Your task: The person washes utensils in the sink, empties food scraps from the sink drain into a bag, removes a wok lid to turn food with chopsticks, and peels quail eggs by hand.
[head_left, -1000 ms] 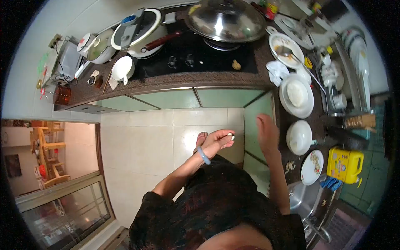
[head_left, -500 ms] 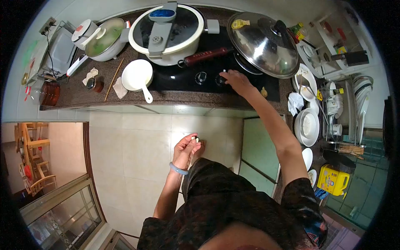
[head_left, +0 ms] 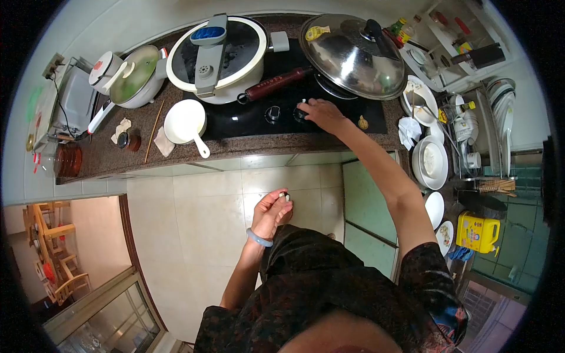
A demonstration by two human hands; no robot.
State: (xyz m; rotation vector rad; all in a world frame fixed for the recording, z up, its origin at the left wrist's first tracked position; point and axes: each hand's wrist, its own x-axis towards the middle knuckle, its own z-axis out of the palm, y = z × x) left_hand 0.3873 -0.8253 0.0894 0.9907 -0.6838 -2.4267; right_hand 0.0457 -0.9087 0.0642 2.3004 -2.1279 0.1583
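My right hand (head_left: 322,114) reaches over the counter, and its fingers are closed on a stove knob (head_left: 301,112) at the front of the black cooktop (head_left: 235,120). A second stove knob (head_left: 272,114) stands to its left. Low in front of my body, my left hand (head_left: 269,213) pinches a small pale piece (head_left: 285,195) with a dark spot, too small to name. Behind the right hand, a wok with a domed steel lid (head_left: 353,56) sits on the burner. Its dark red handle (head_left: 273,85) points left. A large white pot (head_left: 235,82) with a glass lid stands beside it.
A small white pan (head_left: 185,120) lies near the counter edge, beside a chopstick (head_left: 155,130) and a small jar (head_left: 128,141). To the right are white bowls (head_left: 426,167), a dish rack (head_left: 497,126) and a yellow jug (head_left: 477,232). A green-lidded pan (head_left: 136,79) stands far left.
The camera view has shifted slightly, so the counter sits lower and more to the left. My right hand stays on the knob, and my left hand keeps its pinch.
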